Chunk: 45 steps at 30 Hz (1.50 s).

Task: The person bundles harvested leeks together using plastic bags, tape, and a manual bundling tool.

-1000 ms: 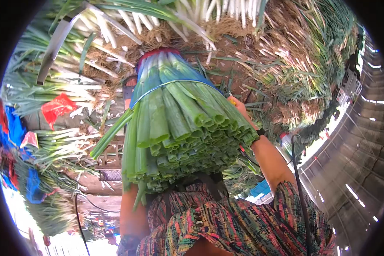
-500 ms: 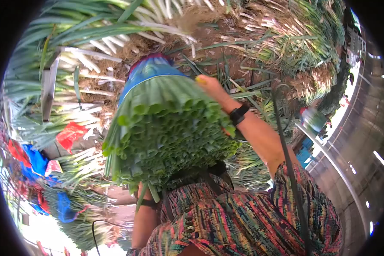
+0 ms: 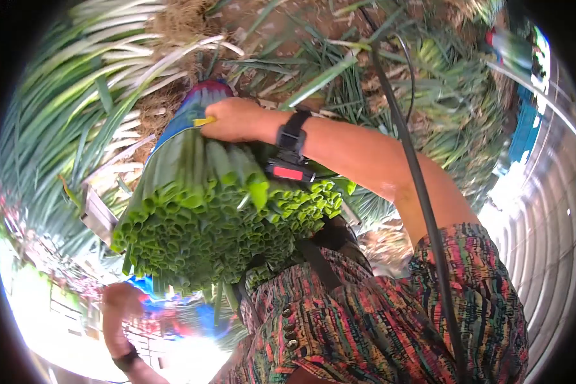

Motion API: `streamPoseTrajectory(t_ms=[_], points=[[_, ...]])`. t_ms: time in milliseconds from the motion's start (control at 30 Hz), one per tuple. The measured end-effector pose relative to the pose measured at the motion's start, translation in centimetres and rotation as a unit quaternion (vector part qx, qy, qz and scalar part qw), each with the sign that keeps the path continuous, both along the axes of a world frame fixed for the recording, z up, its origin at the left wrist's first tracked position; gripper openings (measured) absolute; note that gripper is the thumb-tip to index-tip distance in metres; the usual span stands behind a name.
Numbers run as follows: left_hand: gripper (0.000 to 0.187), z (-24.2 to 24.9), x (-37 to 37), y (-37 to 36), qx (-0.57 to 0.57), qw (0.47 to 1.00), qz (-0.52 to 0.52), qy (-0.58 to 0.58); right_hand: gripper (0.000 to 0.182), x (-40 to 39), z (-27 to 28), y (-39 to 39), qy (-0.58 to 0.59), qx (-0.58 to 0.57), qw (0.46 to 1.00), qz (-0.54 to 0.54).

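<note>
A thick bundle of green onions [image 3: 198, 217] fills the middle of the view, its cut hollow green tops facing me. Blue plastic wrap [image 3: 178, 123] with a red-purple far end encloses the other part of it. My right hand [image 3: 233, 120] lies at the wrap's near edge, fingers closed round a small yellow piece [image 3: 203, 121] whose kind I cannot make out. Away from the bundle, at lower left, hovers my left hand [image 3: 123, 301]; motion smears its fingers. Both wrists wear black bands, the right one with a small device [image 3: 290, 171].
Loose green onions [image 3: 64, 96] lie heaped at left, with more piles [image 3: 441, 121] at right. A metal bar [image 3: 99, 214] stands left of the bundle. Blue crates [image 3: 525, 128] and a pale rail [image 3: 544, 96] are at far right. A dark cord [image 3: 416, 173] hangs ahead of my right arm.
My right hand has moved left across the top of the bundle, along the wrap's edge. My left hand has come out from beneath the bundle to the lower left. The bundle sits slightly further left.
</note>
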<state>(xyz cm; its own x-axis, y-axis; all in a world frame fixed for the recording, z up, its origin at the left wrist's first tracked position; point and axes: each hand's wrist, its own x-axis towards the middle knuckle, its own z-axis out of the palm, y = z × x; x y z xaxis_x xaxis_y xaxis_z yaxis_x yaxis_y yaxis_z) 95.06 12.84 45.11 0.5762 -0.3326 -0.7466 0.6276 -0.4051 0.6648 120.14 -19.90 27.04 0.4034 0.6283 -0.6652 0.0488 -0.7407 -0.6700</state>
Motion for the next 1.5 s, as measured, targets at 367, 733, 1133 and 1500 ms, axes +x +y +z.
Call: streamPoseTrajectory(t_ms=[367, 733, 1133, 1500], points=[[0.024, -25.9, 25.2, -16.1, -0.055, 0.926, -0.307, -0.213, 0.027, 4.2, -0.8, -2.7, 0.171, 0.086, 0.982, -0.006], [0.019, -18.7, 26.8, -21.9, -0.023, 0.979, 0.064, 0.190, 0.031, 6.0, -5.1, -13.8, 0.226, 0.114, 0.911, -0.324], [0.024, -20.9, 25.9, -20.2, -0.056, 0.984, -0.023, 0.166, 0.024, -3.6, 0.2, -25.1, 0.187, 0.164, 0.762, -0.598], [0.035, -23.0, 25.9, -21.3, 0.053, 0.972, -0.219, 0.073, 0.025, -16.7, -18.4, -12.9, 0.122, 0.035, 0.869, -0.478]])
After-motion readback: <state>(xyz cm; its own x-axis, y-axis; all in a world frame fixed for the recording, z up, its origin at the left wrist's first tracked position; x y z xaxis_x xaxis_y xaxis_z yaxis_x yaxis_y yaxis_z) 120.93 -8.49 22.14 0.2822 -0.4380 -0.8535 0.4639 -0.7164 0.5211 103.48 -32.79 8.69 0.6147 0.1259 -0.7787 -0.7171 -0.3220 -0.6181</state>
